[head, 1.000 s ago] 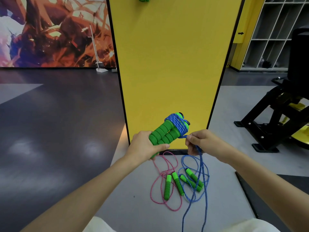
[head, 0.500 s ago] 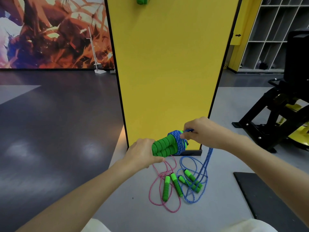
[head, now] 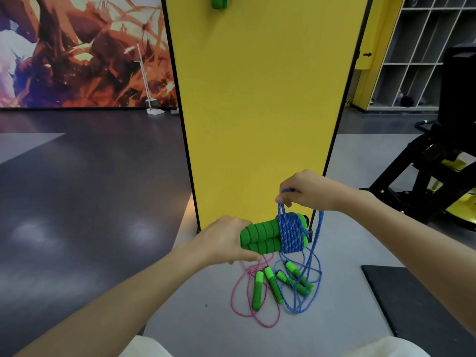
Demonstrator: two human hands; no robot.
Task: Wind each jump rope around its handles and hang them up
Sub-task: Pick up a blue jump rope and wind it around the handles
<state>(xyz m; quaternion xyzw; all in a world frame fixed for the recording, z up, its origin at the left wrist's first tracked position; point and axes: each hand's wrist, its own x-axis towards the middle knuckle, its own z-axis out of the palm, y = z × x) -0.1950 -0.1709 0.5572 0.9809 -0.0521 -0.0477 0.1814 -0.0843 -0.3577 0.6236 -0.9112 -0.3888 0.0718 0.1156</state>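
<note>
My left hand (head: 223, 239) grips a pair of green foam handles (head: 260, 237) held side by side, pointing right. Blue rope (head: 291, 235) is coiled in several turns around their right end. My right hand (head: 305, 188) is just above the coil and pinches a loop of that blue rope; the loose part drops from it to the floor. On the grey floor below lie a pink rope (head: 240, 302) with two green handles (head: 257, 289) and a blue rope (head: 313, 292) with two green handles (head: 296, 278), tangled together.
A tall yellow panel (head: 260, 99) stands right ahead, with a green wound bundle (head: 219, 1) hanging at its top edge. A black exercise machine (head: 438, 176) stands to the right, a black mat (head: 417, 310) lies at lower right, and cubby shelves (head: 417, 52) are behind.
My right hand has gone from below the handles, up over their end, to above the coil, carrying the blue rope around. The handles have tipped from slanting upward to nearly level.
</note>
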